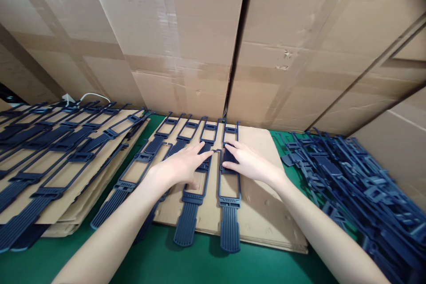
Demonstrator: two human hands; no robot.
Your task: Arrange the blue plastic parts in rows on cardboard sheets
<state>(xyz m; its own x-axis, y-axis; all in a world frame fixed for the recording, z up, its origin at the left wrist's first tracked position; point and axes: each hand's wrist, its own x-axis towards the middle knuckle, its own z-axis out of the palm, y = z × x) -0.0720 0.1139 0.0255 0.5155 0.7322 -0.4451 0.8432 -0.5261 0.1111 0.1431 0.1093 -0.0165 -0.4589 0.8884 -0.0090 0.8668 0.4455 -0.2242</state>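
1. Spreading the fingers of the left hand (181, 164), palm down, at the front frame of the third column (186, 226), counting from the left; apparently gripping nothing.
2. Spreading the fingers of the right hand (249, 162) with fingertips at the overlap in the rightmost column (229, 230); apparently adjusting rather than grasping, with firm contact impossible to tell.
3. Showing four columns of dark blue plastic frames, front over rear, on the middle cardboard (262, 191), with front paddles projecting past its near edge over the green tabletop (199, 266).
4. Judging this layout partly done: leaving bare cardboard showing to the right of the rightmost column.
5. Showing a fuller layout at left (26, 213), resting on stacked cardboard; apparently counting as finished work.
6. Keeping a tangled pile of similar parts (333, 166) at right; presumably awaiting placement.
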